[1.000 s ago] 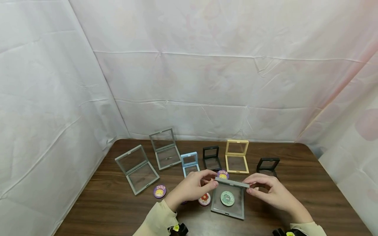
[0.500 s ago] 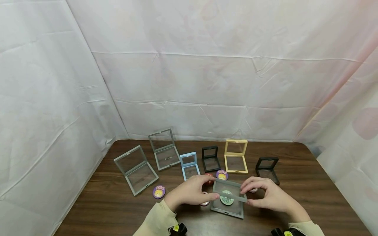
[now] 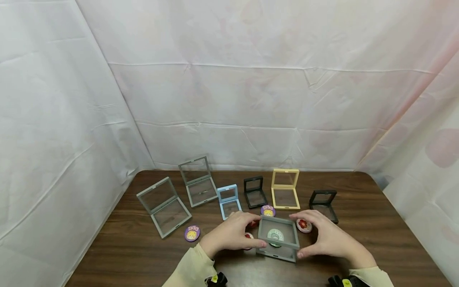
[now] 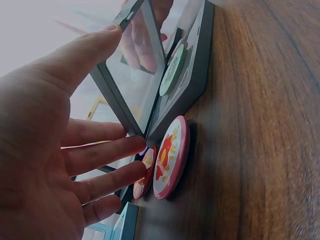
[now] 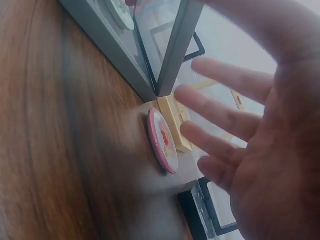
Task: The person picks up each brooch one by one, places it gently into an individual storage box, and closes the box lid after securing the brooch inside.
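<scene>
At lower centre of the head view, the left hand (image 3: 229, 235) is held with fingers spread and nearly straight, its thumb tip laid on the lid edge of the grey case (image 3: 277, 238). The case sits on the counter (image 3: 125, 247), lid almost closed over a green badge (image 3: 275, 235). On the right, the right hand (image 3: 328, 238) is spread likewise, thumb on the lid.
</scene>
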A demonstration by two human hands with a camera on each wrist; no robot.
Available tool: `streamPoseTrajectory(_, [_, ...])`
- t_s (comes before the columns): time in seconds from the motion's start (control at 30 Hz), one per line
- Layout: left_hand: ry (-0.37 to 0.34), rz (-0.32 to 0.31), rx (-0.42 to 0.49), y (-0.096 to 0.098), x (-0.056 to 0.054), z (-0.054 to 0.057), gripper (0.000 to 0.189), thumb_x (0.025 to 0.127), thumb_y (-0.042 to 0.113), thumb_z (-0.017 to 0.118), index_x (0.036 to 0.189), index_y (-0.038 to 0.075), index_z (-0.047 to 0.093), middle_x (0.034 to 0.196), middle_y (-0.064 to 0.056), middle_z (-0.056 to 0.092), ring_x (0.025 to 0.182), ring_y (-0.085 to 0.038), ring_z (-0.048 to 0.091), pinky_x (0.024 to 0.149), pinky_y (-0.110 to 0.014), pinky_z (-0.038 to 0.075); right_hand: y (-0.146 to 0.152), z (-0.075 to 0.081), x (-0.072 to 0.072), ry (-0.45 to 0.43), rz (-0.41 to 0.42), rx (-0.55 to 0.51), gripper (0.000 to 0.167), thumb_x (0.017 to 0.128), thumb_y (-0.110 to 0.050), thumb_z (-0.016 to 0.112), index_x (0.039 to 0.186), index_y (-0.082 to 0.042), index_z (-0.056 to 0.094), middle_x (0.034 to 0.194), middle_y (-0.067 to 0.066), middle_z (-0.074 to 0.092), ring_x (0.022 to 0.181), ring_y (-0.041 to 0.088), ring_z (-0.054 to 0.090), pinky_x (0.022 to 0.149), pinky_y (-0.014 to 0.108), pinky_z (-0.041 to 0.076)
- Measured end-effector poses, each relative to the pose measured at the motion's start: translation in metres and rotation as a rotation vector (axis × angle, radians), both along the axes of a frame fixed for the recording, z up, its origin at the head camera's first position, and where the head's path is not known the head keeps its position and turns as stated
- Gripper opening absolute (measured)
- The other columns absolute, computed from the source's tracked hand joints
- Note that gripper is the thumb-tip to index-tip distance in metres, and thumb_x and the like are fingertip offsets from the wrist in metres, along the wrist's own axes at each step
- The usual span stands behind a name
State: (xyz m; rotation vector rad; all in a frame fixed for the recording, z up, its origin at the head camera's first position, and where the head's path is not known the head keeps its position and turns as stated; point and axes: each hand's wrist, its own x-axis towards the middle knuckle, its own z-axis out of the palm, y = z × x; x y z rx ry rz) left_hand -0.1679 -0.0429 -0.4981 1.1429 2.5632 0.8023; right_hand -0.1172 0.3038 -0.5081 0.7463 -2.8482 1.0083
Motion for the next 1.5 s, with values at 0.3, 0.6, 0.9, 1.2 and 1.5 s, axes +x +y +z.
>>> streamPoseTrajectory(0.3, [0.112, 0.014, -0.067, 0.001, 0.005, -0.001, 0.087, 0.089, 0.070, 0.082, 0.152, 0.012, 0.064, 0.146, 0.003, 0.068, 0.128, -0.011, 0.060, 0.109, -0.042, 0.044, -0.009, 0.000, 0.001, 0.012, -0.004, 0.097, 0.100, 0.072, -0.072, 0.094, 0.150, -0.015, 0.066, 0.143, 0.002, 0.060, 0.130, 0.033, 0.055, 0.101, 0.078, 0.038])
streamPoseTrajectory(0.6, [0.131, 0.013, -0.096, 0.002, 0.005, -0.003, 0.090, 0.083, 0.066, 0.090, 0.152, 0.014, 0.064, 0.147, 0.004, 0.066, 0.134, -0.016, 0.056, 0.118, -0.060, 0.041, -0.015, -0.012, -0.001, 0.027, -0.023, 0.147, 0.120, 0.063, -0.086, 0.090, 0.155, -0.014, 0.062, 0.144, -0.005, 0.056, 0.130, 0.022, 0.049, 0.099, 0.056, 0.041])
streamPoseTrajectory(0.9, [0.139, 0.022, -0.064, 0.001, 0.003, -0.004, 0.091, 0.083, 0.067, 0.089, 0.154, 0.015, 0.062, 0.149, 0.002, 0.063, 0.140, -0.017, 0.055, 0.120, -0.057, 0.041, -0.016, -0.017, -0.001, 0.045, -0.024, 0.125, 0.120, 0.061, -0.084, 0.092, 0.155, -0.015, 0.062, 0.144, -0.005, 0.054, 0.133, 0.021, 0.046, 0.099, 0.058, 0.040])
streamPoseTrajectory(1.2, [0.137, 0.021, -0.064, 0.000, 0.002, -0.009, 0.106, 0.082, 0.071, 0.088, 0.163, 0.013, 0.050, 0.159, 0.001, 0.055, 0.147, -0.020, 0.049, 0.121, -0.061, 0.038, -0.015, -0.017, 0.000, 0.052, -0.031, 0.124, 0.125, 0.060, -0.084, 0.093, 0.157, -0.013, 0.060, 0.145, -0.004, 0.056, 0.135, 0.022, 0.047, 0.103, 0.066, 0.040])
streamPoseTrajectory(1.5, [0.096, -0.019, -0.067, -0.004, 0.001, -0.014, 0.112, 0.086, 0.071, 0.084, 0.169, 0.011, 0.040, 0.173, -0.009, 0.042, 0.162, -0.033, 0.033, 0.121, -0.064, 0.032, -0.014, -0.014, 0.001, 0.074, -0.035, 0.109, 0.117, 0.063, -0.082, 0.093, 0.153, -0.013, 0.064, 0.144, -0.002, 0.058, 0.134, 0.024, 0.050, 0.104, 0.071, 0.041])
